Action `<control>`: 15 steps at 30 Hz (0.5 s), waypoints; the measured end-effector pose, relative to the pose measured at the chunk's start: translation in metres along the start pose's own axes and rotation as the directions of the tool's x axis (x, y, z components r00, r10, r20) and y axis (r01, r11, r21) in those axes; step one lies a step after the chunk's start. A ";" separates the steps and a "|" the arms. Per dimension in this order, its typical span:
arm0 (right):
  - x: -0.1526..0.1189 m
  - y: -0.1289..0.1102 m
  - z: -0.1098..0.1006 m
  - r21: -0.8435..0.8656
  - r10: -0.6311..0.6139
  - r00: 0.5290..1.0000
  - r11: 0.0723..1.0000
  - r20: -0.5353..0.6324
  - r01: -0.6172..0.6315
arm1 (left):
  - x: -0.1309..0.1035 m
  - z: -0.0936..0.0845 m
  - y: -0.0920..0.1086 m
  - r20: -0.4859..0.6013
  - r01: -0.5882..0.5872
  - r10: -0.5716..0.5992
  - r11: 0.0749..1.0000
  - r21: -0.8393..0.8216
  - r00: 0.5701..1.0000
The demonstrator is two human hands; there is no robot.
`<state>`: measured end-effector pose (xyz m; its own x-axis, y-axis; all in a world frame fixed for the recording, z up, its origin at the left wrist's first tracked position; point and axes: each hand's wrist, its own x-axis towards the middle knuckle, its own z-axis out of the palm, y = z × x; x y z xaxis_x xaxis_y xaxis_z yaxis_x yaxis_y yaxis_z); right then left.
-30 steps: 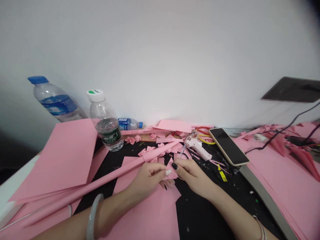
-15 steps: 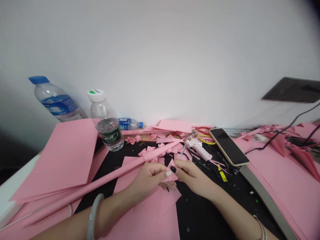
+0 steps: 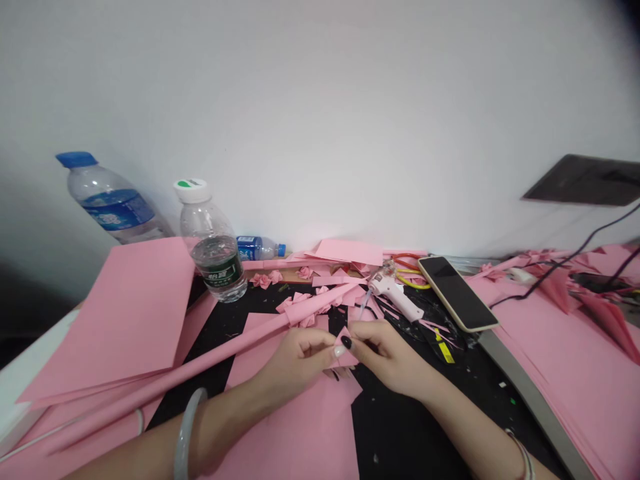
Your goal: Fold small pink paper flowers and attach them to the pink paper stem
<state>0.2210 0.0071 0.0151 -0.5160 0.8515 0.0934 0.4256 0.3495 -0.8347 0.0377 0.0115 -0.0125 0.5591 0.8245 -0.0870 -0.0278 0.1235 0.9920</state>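
A small folded piece of pink paper (image 3: pixel 345 359) is pinched between my two hands, low in the middle of the view. My left hand (image 3: pixel 303 357) grips its left side, the thumb pressed on the front. On its right edge, my right hand (image 3: pixel 387 350) closes with thumb and index finger, the thumb near the top corner. Beneath my hands lies a larger sheet of pink paper (image 3: pixel 295 427) on the black tabletop (image 3: pixel 395 427). A long rolled pink paper tube (image 3: pixel 210 355) runs diagonally just left of my left hand.
Beyond my right hand lie a glue gun (image 3: pixel 397 298) and a smartphone (image 3: pixel 459 293). Small pink paper flowers (image 3: pixel 267 279) are scattered behind the tube. A water bottle (image 3: pixel 215 253) stands at the left beside stacked pink sheets (image 3: pixel 120 313). More pink sheets (image 3: pixel 565 373) cover the right side.
The fingers beneath the folded paper have curled in, and the paper's lower part has tilted slightly. Both hands otherwise keep nearly the same place.
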 end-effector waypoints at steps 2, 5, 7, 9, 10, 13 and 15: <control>0.000 0.000 -0.001 -0.034 -0.007 1.000 0.999 0.022 0.008 | 0.000 0.001 -0.001 -0.042 -0.007 0.008 1.000 0.026 0.999; 0.000 0.001 -0.002 -0.079 -0.034 0.999 0.996 0.040 0.037 | 0.001 0.001 -0.002 -0.094 -0.015 0.026 0.993 0.116 0.995; 0.001 0.001 -0.002 -0.105 -0.061 0.998 0.992 0.027 0.063 | 0.002 0.000 -0.002 -0.114 -0.017 0.039 0.981 0.192 0.993; 0.000 0.001 -0.001 -0.122 -0.075 0.997 0.990 0.013 0.076 | 0.002 0.000 -0.001 -0.130 -0.011 0.042 0.973 0.231 0.991; 0.000 0.001 -0.001 -0.129 -0.077 0.997 0.989 0.010 0.077 | 0.002 0.000 -0.001 -0.130 -0.009 0.039 0.974 0.228 0.991; -0.002 0.002 -0.001 -0.162 -0.094 0.995 0.983 -0.041 0.086 | 0.003 -0.001 0.000 -0.093 0.024 -0.017 0.997 0.074 0.995; -0.002 0.004 -0.002 -0.192 -0.137 0.980 0.975 -0.142 0.108 | 0.003 -0.002 -0.002 -0.055 0.085 -0.093 0.989 -0.124 0.994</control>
<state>0.2248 0.0074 0.0125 -0.4587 0.8425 0.2824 0.5022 0.5081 -0.6997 0.0382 0.0149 -0.0154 0.5127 0.8387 -0.1835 -0.0826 0.2610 0.9618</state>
